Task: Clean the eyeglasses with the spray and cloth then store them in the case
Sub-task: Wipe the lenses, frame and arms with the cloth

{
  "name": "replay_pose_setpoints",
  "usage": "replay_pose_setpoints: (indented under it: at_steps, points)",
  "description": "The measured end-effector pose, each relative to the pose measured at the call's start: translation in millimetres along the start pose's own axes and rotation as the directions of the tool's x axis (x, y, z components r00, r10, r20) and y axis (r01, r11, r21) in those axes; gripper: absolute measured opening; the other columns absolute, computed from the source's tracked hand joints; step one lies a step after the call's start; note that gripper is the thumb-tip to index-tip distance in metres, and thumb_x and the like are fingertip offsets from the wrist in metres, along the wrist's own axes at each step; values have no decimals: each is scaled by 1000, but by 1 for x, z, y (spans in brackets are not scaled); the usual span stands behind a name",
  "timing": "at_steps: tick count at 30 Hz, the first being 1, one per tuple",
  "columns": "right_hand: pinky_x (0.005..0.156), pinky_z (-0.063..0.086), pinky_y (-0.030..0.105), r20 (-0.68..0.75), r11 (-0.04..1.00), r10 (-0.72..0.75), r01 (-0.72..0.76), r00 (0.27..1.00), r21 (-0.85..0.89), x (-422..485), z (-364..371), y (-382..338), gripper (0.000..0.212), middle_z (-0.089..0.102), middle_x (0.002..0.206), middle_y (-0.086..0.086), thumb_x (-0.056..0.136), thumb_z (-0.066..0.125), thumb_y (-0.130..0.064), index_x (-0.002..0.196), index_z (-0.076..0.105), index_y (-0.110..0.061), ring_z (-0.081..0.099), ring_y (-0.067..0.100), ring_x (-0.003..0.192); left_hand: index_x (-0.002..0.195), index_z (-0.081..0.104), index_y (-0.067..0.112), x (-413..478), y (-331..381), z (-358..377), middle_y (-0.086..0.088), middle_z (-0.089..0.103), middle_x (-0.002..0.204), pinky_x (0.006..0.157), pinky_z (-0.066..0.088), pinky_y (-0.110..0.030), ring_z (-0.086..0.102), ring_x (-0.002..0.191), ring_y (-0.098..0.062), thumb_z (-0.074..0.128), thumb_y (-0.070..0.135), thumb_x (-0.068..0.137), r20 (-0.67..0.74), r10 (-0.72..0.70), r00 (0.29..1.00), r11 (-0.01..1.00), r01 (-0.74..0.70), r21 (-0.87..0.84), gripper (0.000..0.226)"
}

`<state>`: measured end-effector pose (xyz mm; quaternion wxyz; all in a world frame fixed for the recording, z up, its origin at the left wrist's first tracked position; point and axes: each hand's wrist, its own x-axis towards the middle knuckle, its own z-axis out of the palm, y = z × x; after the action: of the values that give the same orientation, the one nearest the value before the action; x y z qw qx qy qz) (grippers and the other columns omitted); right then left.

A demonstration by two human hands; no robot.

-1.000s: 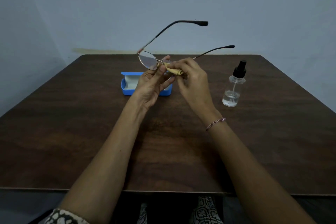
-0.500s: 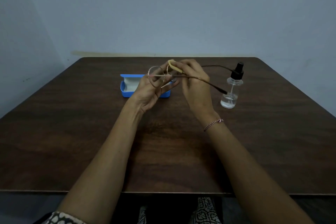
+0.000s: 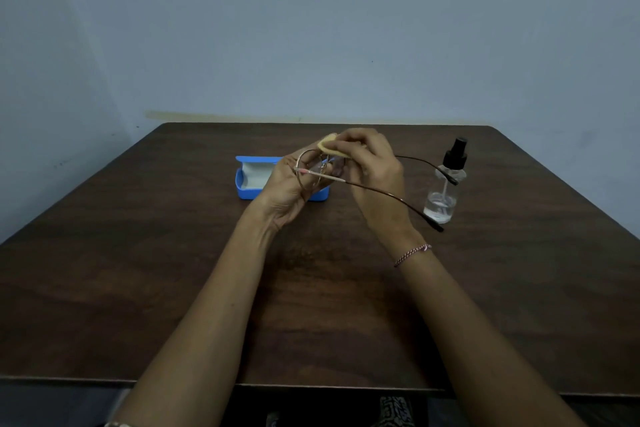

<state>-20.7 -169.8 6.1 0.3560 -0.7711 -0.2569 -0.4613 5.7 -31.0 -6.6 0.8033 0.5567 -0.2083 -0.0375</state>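
Our left hand (image 3: pixel 291 191) grips the eyeglasses (image 3: pixel 311 172) while our right hand (image 3: pixel 370 163) pinches the yellow cloth (image 3: pixel 329 146) over them, above the open blue case (image 3: pixel 254 180) near the part-filled spray bottle (image 3: pixel 446 184).

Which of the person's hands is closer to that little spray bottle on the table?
The right hand. It holds the yellow cloth just left of the spray bottle. The left hand, gripping the eyeglasses, sits farther away, in front of the blue case.

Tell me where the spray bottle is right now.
The spray bottle stands upright on the table, right of the right hand, behind the eyeglasses' temple tips.
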Motion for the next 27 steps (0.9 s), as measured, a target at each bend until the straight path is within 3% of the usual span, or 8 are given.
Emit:
replay_pose_setpoints:
  at_steps: [3,6,9,13,15,21,24,27]
  points:
    - [85,48,23,10,998,-59,59,998,31,0,0,-1,35,62,103,12,77,56,17,100,72,-4,56,22,97,111,60,12,-1,3,0,4,71,97,81,55,-25,69,86,-9,57,-4,77,-7,16,1000,1000,-16,-6,37]
    - [86,44,15,-24,1000,18,-18,1000,-22,0,1,1,37,59,105,13,78,46,11,103,70,-4,52,18,100,114,63,15,-1,3,0,-3,68,112,85,55,-28,66,100,-17,65,-2,75,21,23,1000,1000,-23,-20,43]
    - [84,40,11,-53,997,43,-46,998,-58,0,0,3,38,57,102,17,78,44,7,106,68,-2,47,17,97,110,69,17,-1,2,2,-2,69,114,86,54,-28,64,106,-19,64,-1,75,34,31,999,999,-30,-26,40]
    - [84,42,13,8,996,-73,73,997,-55,-1,2,-3,40,59,100,15,75,50,10,109,69,-4,49,16,95,118,59,11,-2,7,1,4,71,106,85,54,-24,66,101,-11,61,-1,73,10,38,999,999,-38,8,46]
    - [85,42,12,1,998,-52,52,999,-45,-1,4,-2,43,59,100,15,74,53,13,110,68,-4,50,16,95,120,57,11,-3,6,0,4,71,107,88,53,-24,65,104,-12,60,-6,78,12,45,999,998,-46,33,46]
    - [74,48,24,-3,994,65,-65,998,-91,-2,4,5,40,56,95,14,77,55,13,113,65,-1,56,25,85,125,53,8,-3,7,3,-1,70,111,92,52,-30,64,107,-16,57,-15,75,36,44,998,999,-44,-3,55]
    - [75,48,25,-2,998,13,-13,1000,-58,-2,3,1,41,56,95,16,75,56,15,112,66,0,56,26,86,128,51,5,-3,6,2,-2,68,113,86,53,-26,62,109,-16,62,-14,74,48,37,998,999,-37,0,58]
    - [75,46,23,14,997,8,-6,1000,-77,-3,5,2,42,55,94,17,75,55,14,114,65,0,55,27,85,130,50,6,-1,5,0,-4,66,118,91,52,-29,60,113,-18,67,-10,72,21,54,998,998,-55,26,62]
